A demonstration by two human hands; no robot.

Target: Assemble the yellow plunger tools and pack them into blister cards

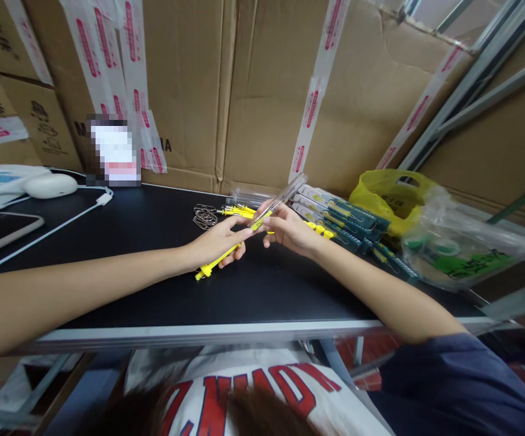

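Left grip (218, 241) curled round yellow tool (215, 263); right grip (290, 230) pinches clear tube (286, 192).

We see a person's forearms, both uncovered, leading to a bare left hand (219, 242) and a bare right hand (292, 229). Over the torso is a white shirt (166, 363), printed across the front with large, blocky red letters (214, 402) edged in a thin dark outline. Blurred strands of hair (266, 418) cover some of them, so we cannot read the whole word. On the right arm we see a loose, creased navy sleeve (453, 375), its hem near the elbow.
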